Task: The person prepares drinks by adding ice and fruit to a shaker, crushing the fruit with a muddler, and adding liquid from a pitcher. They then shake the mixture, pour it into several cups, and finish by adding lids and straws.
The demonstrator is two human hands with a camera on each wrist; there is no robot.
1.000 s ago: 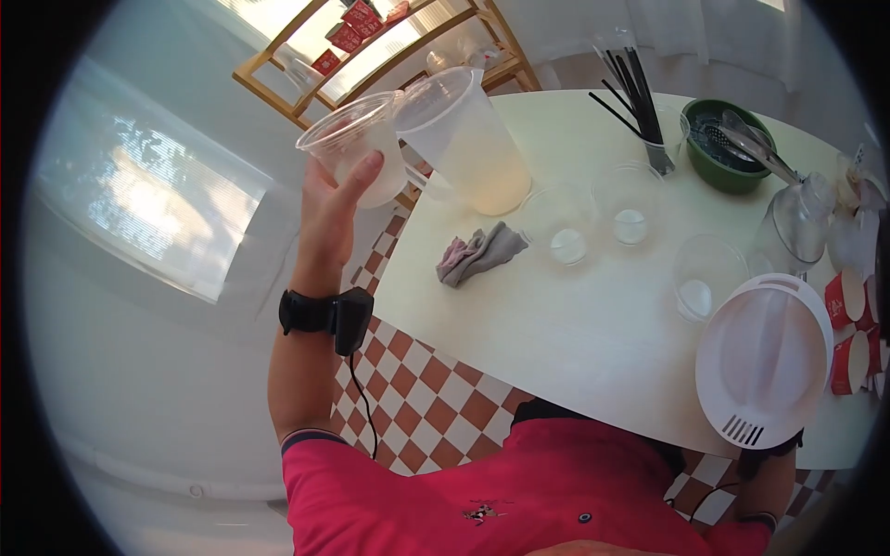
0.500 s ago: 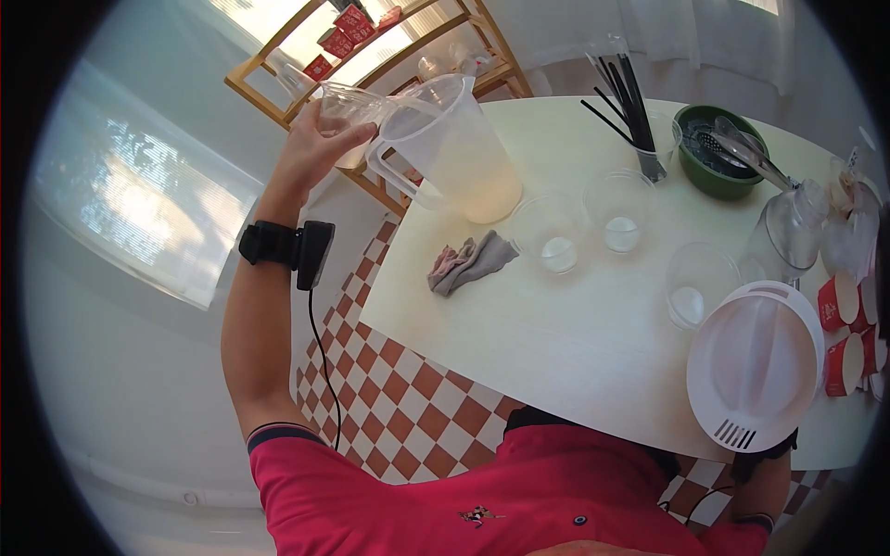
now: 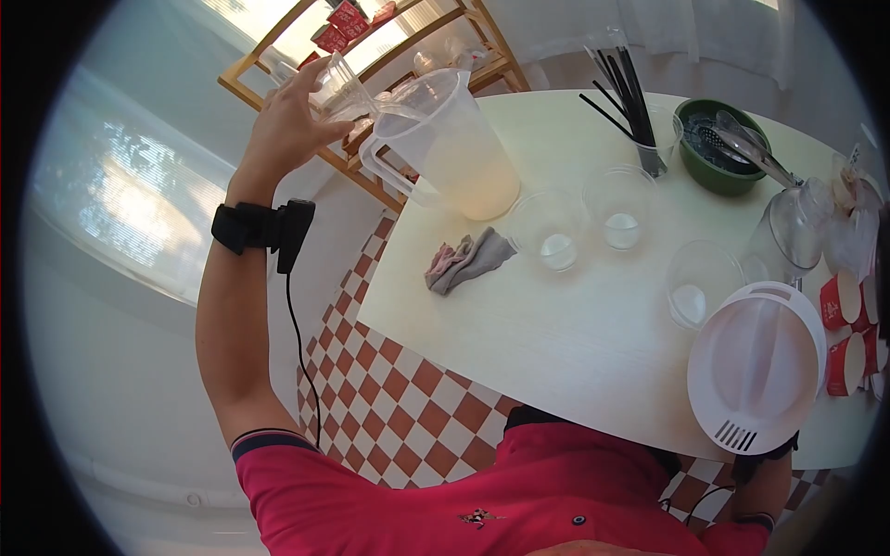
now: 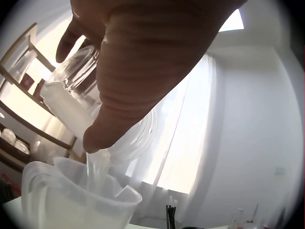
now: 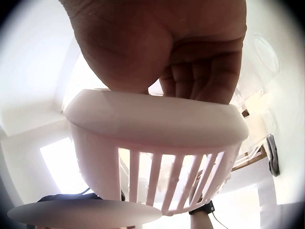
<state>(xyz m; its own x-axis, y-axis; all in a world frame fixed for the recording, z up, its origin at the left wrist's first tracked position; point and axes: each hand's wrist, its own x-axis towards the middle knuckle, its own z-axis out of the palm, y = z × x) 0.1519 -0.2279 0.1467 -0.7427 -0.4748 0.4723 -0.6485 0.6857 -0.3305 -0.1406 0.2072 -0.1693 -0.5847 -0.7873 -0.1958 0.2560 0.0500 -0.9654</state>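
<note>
High at the upper left, the left hand (image 3: 289, 125) grips a clear plastic cup (image 3: 339, 91), tipped over the mouth of a tall translucent jug (image 3: 468, 153). In the left wrist view, liquid (image 4: 97, 169) runs from the cup (image 4: 71, 107) into the jug (image 4: 83, 210). Pale cloudy liquid stands in the jug. At the right table edge, the right hand holds a white slotted basket (image 3: 756, 366), which hides most of it in the head view; the right wrist view shows the hand (image 5: 162, 52) with curled fingers at the basket's rim (image 5: 157, 119).
Three clear cups (image 3: 556, 250) stand mid-table, near a grey and pink cloth (image 3: 471, 261). Farther back are a cup of black straws (image 3: 654, 153) and a green bowl (image 3: 723, 171) with utensils. A glass pitcher (image 3: 793, 227) and red paper cups (image 3: 842, 301) crowd the right side.
The left hand has risen and moved left, tilting its cup from nearly upright to pouring into the jug. The right hand's basket has hardly moved.
</note>
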